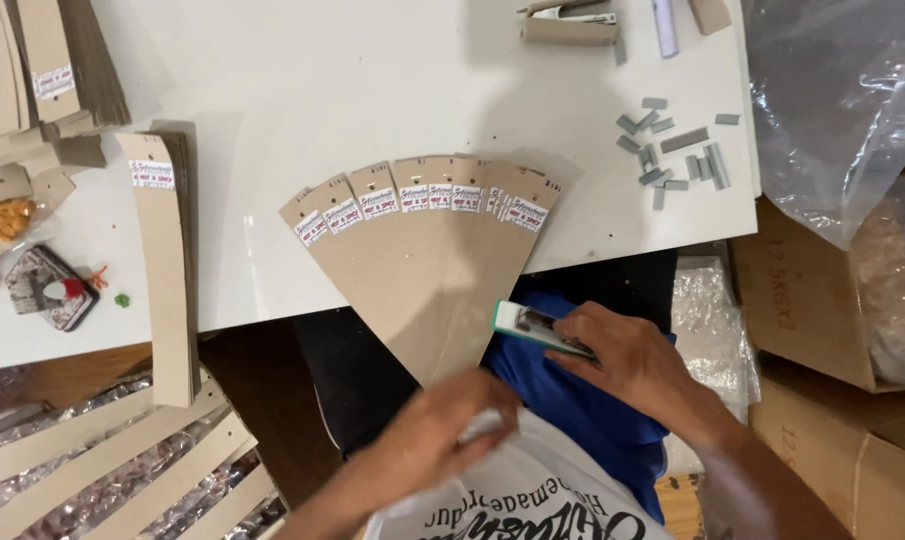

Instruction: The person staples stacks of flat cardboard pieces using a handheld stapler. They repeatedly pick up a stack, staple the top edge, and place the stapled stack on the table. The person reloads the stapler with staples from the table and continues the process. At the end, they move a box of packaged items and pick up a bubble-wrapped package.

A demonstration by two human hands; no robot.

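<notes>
Right hand [638, 360] grips a green-white stapler [535, 328]; left hand [453, 415] pinches the fanned brown labelled cardboard strips [428, 255]; unstapled strips remain stacked on the white surface [303, 80].

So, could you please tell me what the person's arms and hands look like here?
Both hands, left hand and right hand, are bare: no gloves, rings or watch show. The forearms are bare too, with no sleeves in view. Nothing is marked on them.

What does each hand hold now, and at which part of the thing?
The right hand holds a stapler by its rear end. The left hand grips the narrow lower ends of the fanned cardboard strips.
</notes>
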